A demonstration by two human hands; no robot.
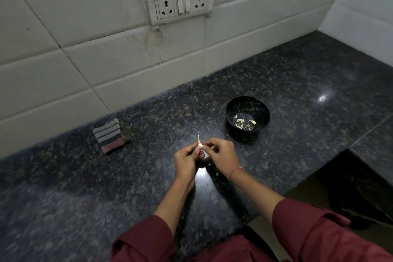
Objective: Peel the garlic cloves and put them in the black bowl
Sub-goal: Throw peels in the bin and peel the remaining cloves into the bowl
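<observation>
While the left grip (187,158) is curling its fingers around the garlic piece (200,145), the right grip (222,152) is pinching the right side of it with thumb and fingertip, so both are closing on the same small thing. They are holding it up above the desk (85,198), near the body, probably because one side is steadying it and the other is pulling the skin away. A thin pale stem is sticking up from the piece, free of the fingers.

Further away to the right, the black bowl (247,102) is standing within easy reach. Several pale peeled cloves (241,122) are lying at its bottom, so the task seems to be well under way. On the left, a folded striped cloth (109,137) is lying near the wall and is not taking part.

The fingers are covering most of the garlic, so I cannot tell if it is one clove or a small bulb, nor how much skin is on it. Some pale bits are showing on the desk beside the right wrist, but they are too small to identify.
</observation>
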